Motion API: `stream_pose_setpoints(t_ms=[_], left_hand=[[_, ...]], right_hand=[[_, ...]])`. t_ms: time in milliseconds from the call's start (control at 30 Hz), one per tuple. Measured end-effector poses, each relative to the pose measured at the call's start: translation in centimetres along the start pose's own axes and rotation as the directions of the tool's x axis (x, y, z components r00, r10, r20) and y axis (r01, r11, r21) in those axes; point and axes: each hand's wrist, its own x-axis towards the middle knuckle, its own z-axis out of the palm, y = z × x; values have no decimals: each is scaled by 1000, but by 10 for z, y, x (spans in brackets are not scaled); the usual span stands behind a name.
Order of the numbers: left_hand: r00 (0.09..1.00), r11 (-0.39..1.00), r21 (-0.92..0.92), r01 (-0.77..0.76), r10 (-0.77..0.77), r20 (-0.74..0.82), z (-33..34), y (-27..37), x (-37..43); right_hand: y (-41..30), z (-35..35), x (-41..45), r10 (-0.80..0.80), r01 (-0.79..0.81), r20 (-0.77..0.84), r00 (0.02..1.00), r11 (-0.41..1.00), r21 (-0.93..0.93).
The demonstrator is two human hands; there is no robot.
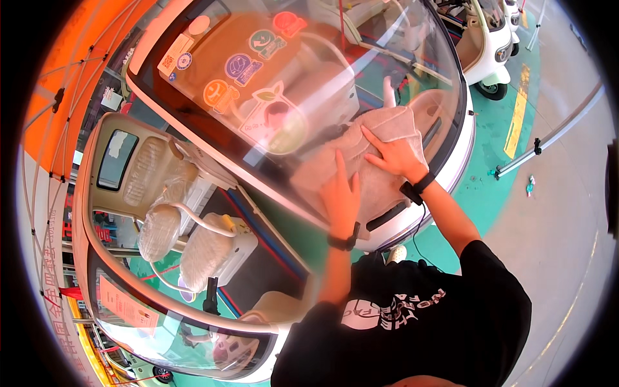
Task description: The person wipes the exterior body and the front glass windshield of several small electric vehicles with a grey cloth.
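A beige cloth [382, 186] lies spread on the lower part of the curved windshield [319, 92] of a small white vehicle. My right hand [394, 155] presses flat on the cloth's upper part, fingers apart. Lower and to the left, my left hand [340, 196] rests on the cloth's left part, its index finger stretched out. Neither hand is closed around the cloth. Round coloured stickers [243, 69] and a fruit-shaped sticker [278, 118] show on the glass farther up. Both wrists wear dark bands.
A second small vehicle with plastic-wrapped seats [205, 251] stands close on the left. More white vehicles [488, 53] are parked at the upper right. A metal tent pole [551, 135] reaches the ground on the right. An orange canopy [63, 63] with a folding frame is at the left.
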Motion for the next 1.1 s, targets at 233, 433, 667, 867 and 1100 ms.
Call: stream_pose_setpoints(t_ms=[233,433,667,867,1100], left_hand=[[970,958,-232,167,-117,213,0,0,74],[957,980,-2,199,-194,215,-20,-25,-30],[916,944,148,296,-324,237,-46,-60,-77],[937,935,-90,342,-347,-46,-47,-92,-39],[909,822,-453,346,-413,-56,-10,-92,-75]], right_hand=[[7,-51,64,192,-222,169,967,958,181],[-40,14,-15,-19,19,-1,1000,994,107],[-96,41,-12,-85,85,-2,996,989,121],[-112,14,69,-197,203,-59,979,971,127],[-97,44,25,-166,166,-1,986,986,-5]])
